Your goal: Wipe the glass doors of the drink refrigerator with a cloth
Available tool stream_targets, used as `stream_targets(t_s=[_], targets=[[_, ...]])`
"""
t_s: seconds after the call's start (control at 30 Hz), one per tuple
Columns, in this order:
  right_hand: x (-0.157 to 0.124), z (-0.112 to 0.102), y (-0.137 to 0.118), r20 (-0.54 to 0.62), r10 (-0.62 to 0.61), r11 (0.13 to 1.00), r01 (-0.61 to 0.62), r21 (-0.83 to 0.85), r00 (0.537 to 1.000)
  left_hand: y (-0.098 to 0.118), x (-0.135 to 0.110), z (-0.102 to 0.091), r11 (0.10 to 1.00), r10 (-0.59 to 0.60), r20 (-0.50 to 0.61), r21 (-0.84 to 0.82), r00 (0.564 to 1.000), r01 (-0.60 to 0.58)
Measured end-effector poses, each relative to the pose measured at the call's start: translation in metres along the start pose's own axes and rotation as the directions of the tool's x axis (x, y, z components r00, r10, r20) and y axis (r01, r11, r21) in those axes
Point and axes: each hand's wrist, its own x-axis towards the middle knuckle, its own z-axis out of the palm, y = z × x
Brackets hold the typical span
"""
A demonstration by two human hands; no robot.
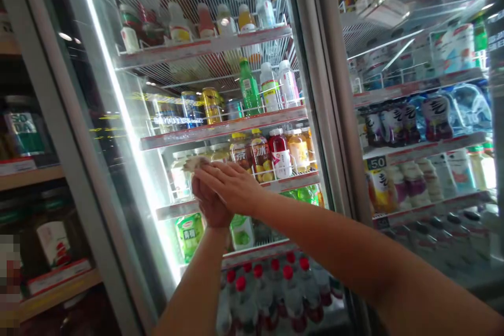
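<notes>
Right hand (228, 186) lies spread over left hand (210, 205), both pressed on what looks like a pale cloth (195, 163) against the glass cooler door (118, 142), bottled drinks (271, 155) lined up behind.

Left of the grey door post (329, 89), white wire cooler shelves (224, 128) carry a green bottle (248, 86), gold cans (211, 105) and, lower down, rows of red-capped water bottles (268, 294). Right of the post stand dark-labelled drink bottles (405, 123) (their characters too blurred to read) above a price tag (377, 163) reading 50. Farther left of the post, a wooden shelf (29, 178) carries a dark container labelled SODA (23, 134).
</notes>
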Motion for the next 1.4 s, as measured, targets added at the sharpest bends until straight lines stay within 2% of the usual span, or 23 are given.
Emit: stream_targets(t_s=[0.1, 0.23, 0.3, 0.4, 0.47, 0.53, 0.63, 0.73, 0.8, 0.87, 0.93, 1.0, 1.1, 1.17, 1.23, 1.3, 1.37, 1.4], targets=[[-0.001, 0.005, 0.006, 0.026, -0.023, 0.999, 0.024, -0.047, 0.999, 0.001, -0.003, 0.003, 0.993, -0.068, -0.158, 0.087, 0.985, 0.082], [-0.011, -0.004, 0.028, -0.023, -0.07, 0.989, 0.067, -0.133, 0.997, 0.006, -0.004, 0.001, 0.979, 0.048, -0.276, 0.205, 0.96, 0.01], [-0.018, -0.016, 0.048, -0.081, -0.022, 0.983, 0.007, -0.186, 0.997, 0.01, -0.002, -0.003, 0.98, 0.064, -0.262, 0.199, 0.963, -0.011], [-0.03, -0.04, 0.085, -0.191, 0.08, 0.959, -0.129, -0.254, 0.978, 0.015, 0.003, -0.01, 0.983, 0.054, -0.165, 0.183, 0.985, -0.023], [-0.041, -0.056, 0.105, -0.253, 0.116, 0.954, -0.179, -0.24, 0.961, 0.018, 0.007, -0.014, 0.98, 0.066, -0.108, 0.194, 0.992, -0.044], [-0.057, -0.065, 0.114, -0.269, 0.139, 0.966, -0.19, -0.177, 0.953, 0.02, 0.008, -0.015, 0.977, 0.062, -0.084, 0.207, 0.995, -0.043], [-0.093, -0.061, 0.101, -0.186, 0.146, 0.981, -0.166, -0.097, 0.972, 0.022, 0.009, -0.016, 0.984, 0.004, -0.057, 0.177, 0.998, 0.006], [-0.136, -0.049, 0.07, 0.023, 0.048, 0.996, -0.046, -0.073, 0.999, 0.024, 0.009, -0.016, 0.992, -0.043, -0.024, 0.122, 0.999, 0.046], [-0.156, -0.045, 0.054, 0.158, -0.047, 0.997, 0.056, -0.059, 0.986, 0.026, 0.009, -0.017, 0.993, -0.056, -0.007, 0.1, 0.998, 0.057], [-0.163, -0.047, 0.051, 0.22, -0.084, 0.993, 0.101, -0.069, 0.972, 0.027, 0.009, -0.017, 0.993, -0.071, 0.009, 0.095, 0.997, 0.07], [-0.155, -0.053, 0.06, 0.193, -0.03, 0.992, 0.053, -0.116, 0.981, 0.027, 0.009, -0.017, 0.992, -0.089, 0.026, 0.09, 0.996, 0.086], [-0.14, -0.059, 0.077, 0.058, 0.099, 0.981, -0.088, -0.171, 0.993, 0.028, 0.009, -0.016, 0.991, -0.105, 0.039, 0.083, 0.994, 0.102], [-0.123, -0.061, 0.099, -0.201, 0.265, 0.938, -0.3, -0.171, 0.943, 0.027, 0.009, -0.014, 0.991, -0.103, 0.035, 0.085, 0.994, 0.099], [-0.123, -0.056, 0.1, -0.264, 0.287, 0.933, -0.331, -0.139, 0.921, 0.027, 0.009, -0.014, 0.992, -0.094, 0.02, 0.091, 0.995, 0.092], [-0.131, -0.048, 0.09, -0.217, 0.244, 0.954, -0.274, -0.123, 0.945, 0.027, 0.009, -0.014, 0.991, -0.094, 0.014, 0.094, 0.996, 0.092], [-0.139, -0.043, 0.075, -0.074, 0.127, 0.986, -0.134, -0.098, 0.989, 0.028, 0.009, -0.014, 0.99, -0.103, 0.011, 0.094, 0.995, 0.101], [-0.141, -0.045, 0.067, 0.094, -0.002, 0.998, 0.007, -0.055, 0.996, 0.029, 0.01, -0.015, 0.988, -0.119, 0.009, 0.095, 0.993, 0.118], [-0.137, -0.048, 0.068, 0.15, -0.031, 0.998, 0.038, -0.044, 0.988, 0.03, 0.01, -0.015, 0.987, -0.126, 0.011, 0.097, 0.992, 0.125]])
